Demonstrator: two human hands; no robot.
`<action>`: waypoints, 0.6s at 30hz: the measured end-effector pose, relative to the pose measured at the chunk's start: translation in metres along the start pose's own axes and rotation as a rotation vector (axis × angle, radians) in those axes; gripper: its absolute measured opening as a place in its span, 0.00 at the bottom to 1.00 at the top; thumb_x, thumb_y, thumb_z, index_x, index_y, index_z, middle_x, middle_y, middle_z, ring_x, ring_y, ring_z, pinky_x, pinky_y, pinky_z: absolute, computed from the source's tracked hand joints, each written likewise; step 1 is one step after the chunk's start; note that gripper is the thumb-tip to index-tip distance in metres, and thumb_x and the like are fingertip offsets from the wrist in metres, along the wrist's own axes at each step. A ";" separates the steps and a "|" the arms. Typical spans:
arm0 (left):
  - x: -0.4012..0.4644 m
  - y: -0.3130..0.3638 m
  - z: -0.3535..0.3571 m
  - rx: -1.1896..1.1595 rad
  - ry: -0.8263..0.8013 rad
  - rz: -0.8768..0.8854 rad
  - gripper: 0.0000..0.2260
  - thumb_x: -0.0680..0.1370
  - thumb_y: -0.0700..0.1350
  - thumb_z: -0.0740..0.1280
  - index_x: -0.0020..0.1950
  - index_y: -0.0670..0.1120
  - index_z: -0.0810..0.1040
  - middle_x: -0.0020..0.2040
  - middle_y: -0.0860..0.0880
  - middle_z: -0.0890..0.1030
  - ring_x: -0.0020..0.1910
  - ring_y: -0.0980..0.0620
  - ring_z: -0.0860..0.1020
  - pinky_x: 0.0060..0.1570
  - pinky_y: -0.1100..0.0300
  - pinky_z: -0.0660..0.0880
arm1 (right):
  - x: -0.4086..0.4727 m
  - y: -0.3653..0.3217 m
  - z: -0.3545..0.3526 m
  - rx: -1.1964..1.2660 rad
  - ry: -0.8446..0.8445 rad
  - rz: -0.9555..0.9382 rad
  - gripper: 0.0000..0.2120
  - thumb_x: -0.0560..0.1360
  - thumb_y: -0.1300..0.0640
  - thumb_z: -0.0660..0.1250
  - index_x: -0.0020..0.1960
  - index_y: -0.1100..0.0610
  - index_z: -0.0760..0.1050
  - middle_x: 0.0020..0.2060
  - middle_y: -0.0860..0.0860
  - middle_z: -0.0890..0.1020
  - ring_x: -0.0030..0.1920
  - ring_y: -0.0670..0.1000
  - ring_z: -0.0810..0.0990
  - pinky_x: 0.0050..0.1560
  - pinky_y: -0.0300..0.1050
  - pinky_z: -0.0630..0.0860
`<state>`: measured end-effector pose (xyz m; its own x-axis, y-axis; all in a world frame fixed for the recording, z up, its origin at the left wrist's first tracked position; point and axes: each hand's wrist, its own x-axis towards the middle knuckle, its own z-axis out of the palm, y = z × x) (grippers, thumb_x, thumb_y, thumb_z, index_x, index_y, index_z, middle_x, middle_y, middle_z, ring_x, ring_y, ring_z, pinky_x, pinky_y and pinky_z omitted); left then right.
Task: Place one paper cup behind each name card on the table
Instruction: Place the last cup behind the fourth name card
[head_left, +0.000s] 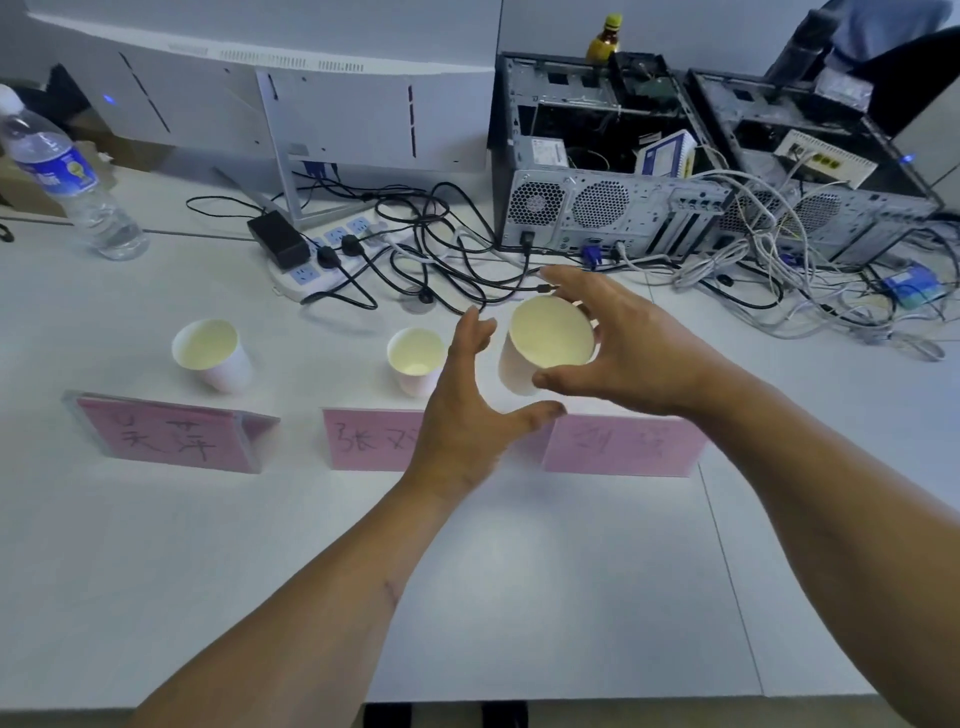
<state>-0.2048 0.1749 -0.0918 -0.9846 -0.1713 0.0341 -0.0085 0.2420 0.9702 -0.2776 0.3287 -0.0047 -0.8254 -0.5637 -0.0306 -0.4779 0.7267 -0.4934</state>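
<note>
Three pink name cards stand in a row on the white table: left card (166, 434), middle card (371, 439), right card (623, 447). One white paper cup (213, 353) stands behind the left card, another paper cup (413, 361) behind the middle card. My right hand (623, 345) grips a third paper cup (548, 343) by its rim, tilted toward me, above the table behind the right card. My left hand (467, 410) hovers open just left of that cup, partly hiding the middle card.
A power strip (332, 254) and tangled black cables (441, 260) lie behind the cups. Two open computer cases (613, 171) stand at the back right, a monitor (291, 104) at the back, a water bottle (67, 176) at the far left.
</note>
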 end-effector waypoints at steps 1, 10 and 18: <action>0.000 0.001 0.007 -0.001 0.004 -0.010 0.48 0.63 0.53 0.79 0.74 0.56 0.51 0.68 0.57 0.68 0.68 0.60 0.64 0.63 0.64 0.62 | -0.001 0.011 -0.005 -0.004 0.000 0.013 0.43 0.65 0.43 0.75 0.74 0.46 0.58 0.68 0.47 0.71 0.57 0.41 0.68 0.58 0.39 0.65; -0.001 0.001 0.033 0.043 0.018 -0.051 0.49 0.62 0.59 0.77 0.74 0.59 0.49 0.68 0.60 0.66 0.65 0.73 0.61 0.63 0.46 0.72 | 0.011 0.107 0.004 -0.023 -0.029 0.179 0.45 0.64 0.45 0.76 0.75 0.46 0.57 0.69 0.51 0.70 0.63 0.50 0.71 0.60 0.45 0.66; -0.012 -0.011 0.045 0.087 0.004 -0.074 0.48 0.63 0.59 0.75 0.75 0.55 0.50 0.72 0.55 0.67 0.69 0.64 0.63 0.61 0.73 0.59 | 0.014 0.163 0.040 0.019 -0.063 0.289 0.46 0.65 0.47 0.77 0.75 0.47 0.55 0.70 0.51 0.69 0.65 0.56 0.70 0.58 0.47 0.67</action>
<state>-0.2010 0.2173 -0.1132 -0.9800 -0.1958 -0.0352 -0.0961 0.3107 0.9456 -0.3546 0.4231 -0.1203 -0.9061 -0.3578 -0.2255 -0.2194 0.8535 -0.4726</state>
